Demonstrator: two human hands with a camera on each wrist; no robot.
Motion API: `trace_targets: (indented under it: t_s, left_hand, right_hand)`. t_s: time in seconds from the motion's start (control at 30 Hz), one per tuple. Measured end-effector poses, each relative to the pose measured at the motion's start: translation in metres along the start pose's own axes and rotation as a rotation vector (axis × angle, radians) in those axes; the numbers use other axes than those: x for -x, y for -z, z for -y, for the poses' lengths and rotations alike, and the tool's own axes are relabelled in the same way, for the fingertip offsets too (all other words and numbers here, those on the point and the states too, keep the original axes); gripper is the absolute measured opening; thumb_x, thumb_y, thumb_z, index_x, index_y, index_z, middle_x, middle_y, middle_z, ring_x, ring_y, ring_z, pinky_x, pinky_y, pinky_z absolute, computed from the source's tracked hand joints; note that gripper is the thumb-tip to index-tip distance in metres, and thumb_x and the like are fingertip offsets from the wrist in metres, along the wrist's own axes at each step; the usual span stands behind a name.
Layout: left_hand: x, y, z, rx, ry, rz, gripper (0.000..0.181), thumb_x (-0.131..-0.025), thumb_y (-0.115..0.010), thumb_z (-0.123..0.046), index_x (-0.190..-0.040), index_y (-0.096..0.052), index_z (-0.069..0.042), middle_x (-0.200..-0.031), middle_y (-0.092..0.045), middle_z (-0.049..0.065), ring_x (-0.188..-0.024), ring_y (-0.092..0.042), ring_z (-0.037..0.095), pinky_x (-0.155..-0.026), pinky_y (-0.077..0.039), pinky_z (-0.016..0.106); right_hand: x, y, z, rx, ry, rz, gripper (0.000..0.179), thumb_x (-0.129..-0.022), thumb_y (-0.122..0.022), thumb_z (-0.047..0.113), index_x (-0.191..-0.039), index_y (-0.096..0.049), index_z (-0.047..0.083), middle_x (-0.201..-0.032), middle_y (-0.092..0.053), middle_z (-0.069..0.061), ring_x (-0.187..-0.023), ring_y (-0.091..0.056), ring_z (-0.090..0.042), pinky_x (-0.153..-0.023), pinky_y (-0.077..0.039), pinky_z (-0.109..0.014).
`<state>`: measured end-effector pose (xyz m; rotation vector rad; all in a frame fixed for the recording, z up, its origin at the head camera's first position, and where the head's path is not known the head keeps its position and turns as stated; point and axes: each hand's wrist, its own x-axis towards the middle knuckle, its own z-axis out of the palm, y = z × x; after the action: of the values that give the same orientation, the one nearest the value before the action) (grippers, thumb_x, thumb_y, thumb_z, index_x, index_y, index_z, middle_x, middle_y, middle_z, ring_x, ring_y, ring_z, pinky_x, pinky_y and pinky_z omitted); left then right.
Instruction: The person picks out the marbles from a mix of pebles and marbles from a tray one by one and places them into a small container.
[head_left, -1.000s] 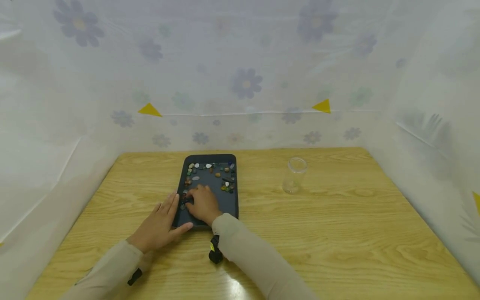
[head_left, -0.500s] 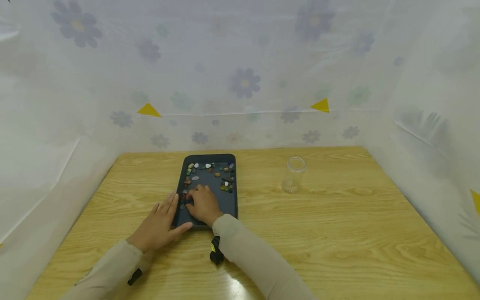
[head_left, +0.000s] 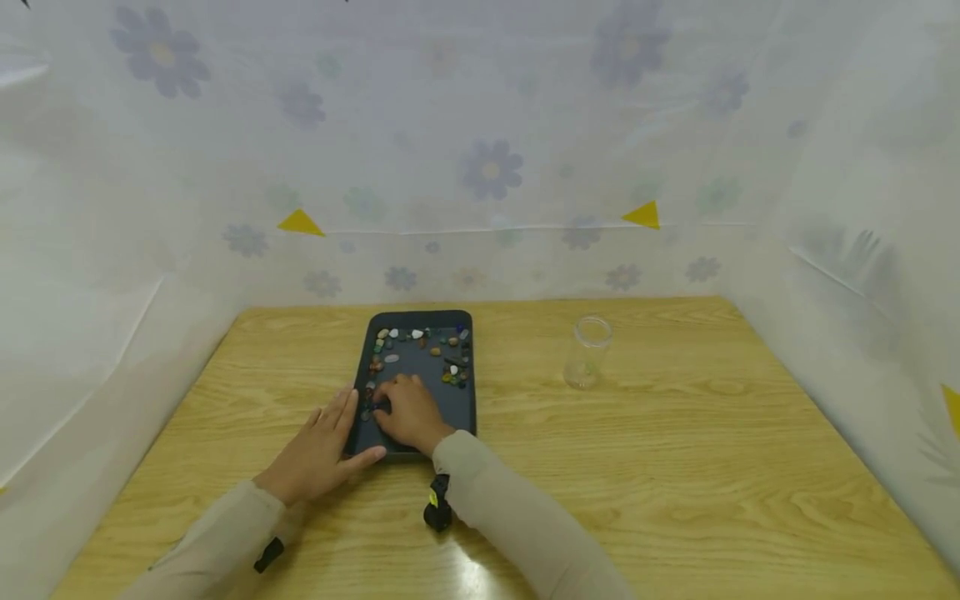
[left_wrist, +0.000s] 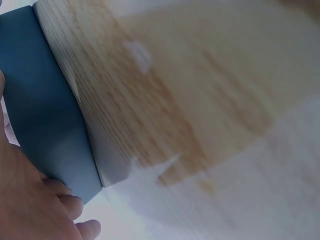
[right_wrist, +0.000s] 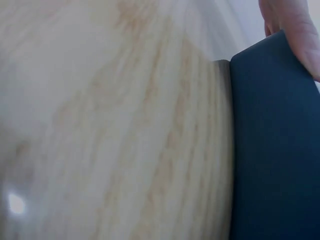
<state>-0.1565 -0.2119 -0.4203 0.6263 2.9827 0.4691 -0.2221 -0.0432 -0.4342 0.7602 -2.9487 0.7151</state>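
My left hand point(head_left: 311, 454) lies with straight fingers along the left wall of a dark rectangular tray point(head_left: 455, 406), its thumb at the front rim. In the left wrist view its curved fingertips show beside the tray wall point(left_wrist: 45, 95). Over the tray's left part, my right hand point(head_left: 411, 412) bends its thumb and fingers down among small polished stones point(head_left: 368, 394). A dark blue stone shows between thumb and index finger; I cannot tell whether they pinch it. The right wrist view shows the tray's outer wall point(right_wrist: 272, 140) with a digit against it.
More coloured stones line the tray's far side, with a white stone point(head_left: 417, 334) among them and a cluster point(head_left: 454, 375) at the right. A clear jar point(head_left: 588, 358) stands to the right on the wood-grain table point(head_left: 675, 433), something small and greenish at its bottom. Flowered white sheeting point(head_left: 491, 171) encloses the table.
The right hand has stayed over the same stones, its wrist shifting slightly right and toward me. The left hand, the tray and the jar stand as before.
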Motion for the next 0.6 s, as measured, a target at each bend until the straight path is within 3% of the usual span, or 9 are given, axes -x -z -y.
trace_targets:
  t_s: [0.33, 0.5, 0.6]
  left_hand:
    - [0.001, -0.002, 0.001, 0.001, -0.003, -0.009, 0.097, -0.092, -0.048, -0.062, -0.148, -0.017, 0.011, -0.154, -0.015, 0.029, -0.140, -0.021, 0.041, -0.110, -0.019, 0.061]
    - [0.001, -0.003, 0.002, 0.006, 0.002, 0.006, 0.099, -0.091, -0.047, -0.064, -0.149, -0.015, 0.010, -0.155, -0.012, 0.028, -0.141, -0.019, 0.041, -0.110, -0.018, 0.061]
    - [0.000, -0.003, 0.002, 0.011, 0.001, 0.012, 0.099, -0.091, -0.046, -0.064, -0.149, -0.014, 0.009, -0.155, -0.011, 0.027, -0.141, -0.019, 0.041, -0.110, -0.017, 0.061]
  right_hand:
    - [0.002, 0.016, -0.009, -0.036, 0.021, 0.013, 0.016, -0.089, -0.069, 0.026, -0.104, -0.071, 0.018, -0.104, -0.064, 0.000, -0.101, -0.057, -0.019, -0.085, -0.049, -0.032]
    - [0.007, 0.036, -0.014, -0.085, 0.030, 0.005, 0.017, -0.092, -0.066, 0.026, -0.106, -0.070, 0.017, -0.110, -0.063, -0.002, -0.103, -0.058, -0.019, -0.083, -0.051, -0.031]
    - [0.011, 0.050, -0.019, -0.114, 0.040, -0.015, 0.019, -0.094, -0.064, 0.026, -0.108, -0.069, 0.015, -0.114, -0.062, -0.004, -0.108, -0.058, -0.020, -0.090, -0.049, -0.034]
